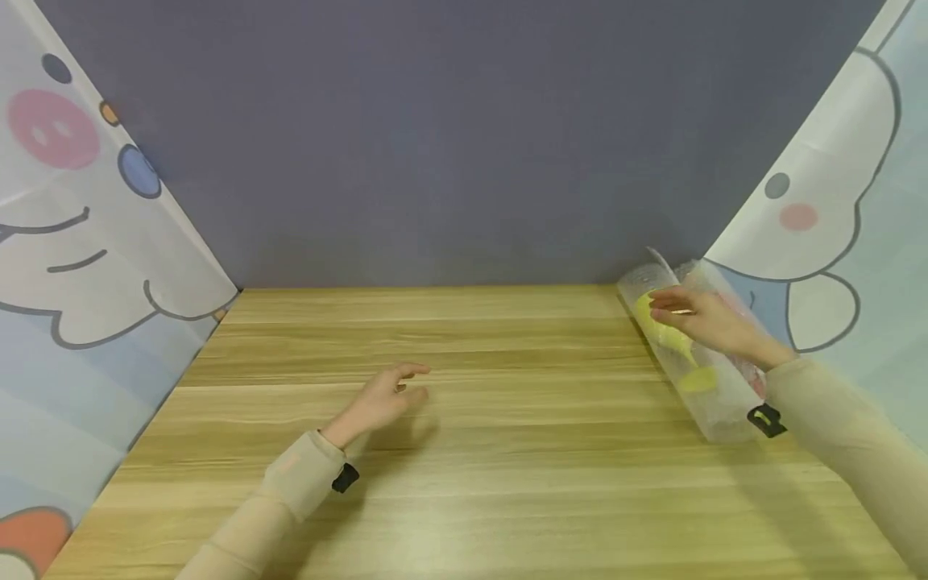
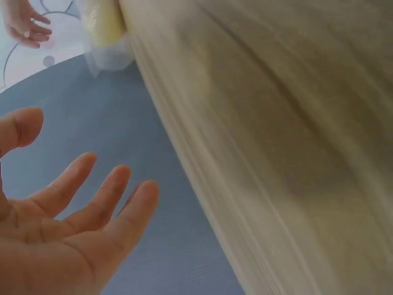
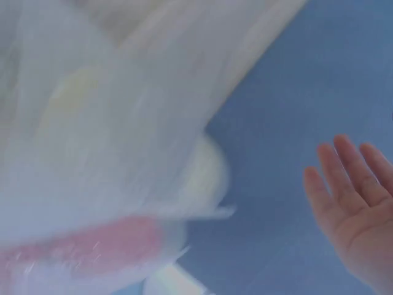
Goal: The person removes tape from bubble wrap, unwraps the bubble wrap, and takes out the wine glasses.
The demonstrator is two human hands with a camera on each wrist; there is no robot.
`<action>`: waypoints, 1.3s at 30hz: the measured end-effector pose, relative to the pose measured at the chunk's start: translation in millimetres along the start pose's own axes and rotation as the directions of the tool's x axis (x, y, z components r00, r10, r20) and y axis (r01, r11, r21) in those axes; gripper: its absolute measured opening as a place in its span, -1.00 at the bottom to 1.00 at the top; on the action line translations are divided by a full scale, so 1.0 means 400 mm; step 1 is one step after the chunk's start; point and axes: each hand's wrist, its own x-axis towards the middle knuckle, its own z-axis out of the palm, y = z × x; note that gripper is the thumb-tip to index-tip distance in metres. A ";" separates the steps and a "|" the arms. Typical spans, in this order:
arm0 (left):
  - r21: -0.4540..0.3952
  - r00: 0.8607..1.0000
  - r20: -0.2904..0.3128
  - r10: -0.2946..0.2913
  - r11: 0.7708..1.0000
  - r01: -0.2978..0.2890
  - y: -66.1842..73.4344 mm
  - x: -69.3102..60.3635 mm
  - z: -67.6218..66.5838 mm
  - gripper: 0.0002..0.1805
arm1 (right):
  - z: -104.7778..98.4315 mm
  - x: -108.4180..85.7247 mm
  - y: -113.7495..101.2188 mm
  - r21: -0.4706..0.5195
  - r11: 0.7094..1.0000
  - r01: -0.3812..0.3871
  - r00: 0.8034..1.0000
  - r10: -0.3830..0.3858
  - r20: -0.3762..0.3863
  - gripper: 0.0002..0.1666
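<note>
Two wrapped bundles lie at the table's right side: a yellow item (image 1: 698,379) in bubble wrap (image 1: 714,415), and beside it a pink one (image 3: 116,243), partly hidden by the wrap and the arm. Over them, in the head view, is my right hand (image 1: 699,318), fingers fairly straight and holding nothing; whether it touches the wrap cannot be told. My left hand (image 1: 380,403) hovers above the middle left of the table, its fingers relaxed and apart, with nothing in them. The left wrist view shows that hand (image 2: 73,215) palm up and empty.
The wooden table (image 1: 507,483) reaches back to a grey wall (image 1: 449,145). Cartoon-printed sheets stand on the left (image 1: 87,266) and the right (image 1: 826,185). A black strap piece shows at each wrist.
</note>
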 end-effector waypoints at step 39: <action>0.024 1.000 0.023 -0.015 1.000 0.014 0.019 -0.043 0.012 -0.47 | 0.075 -0.022 0.279 0.344 0.865 -0.366 0.930 0.354 0.100 -0.08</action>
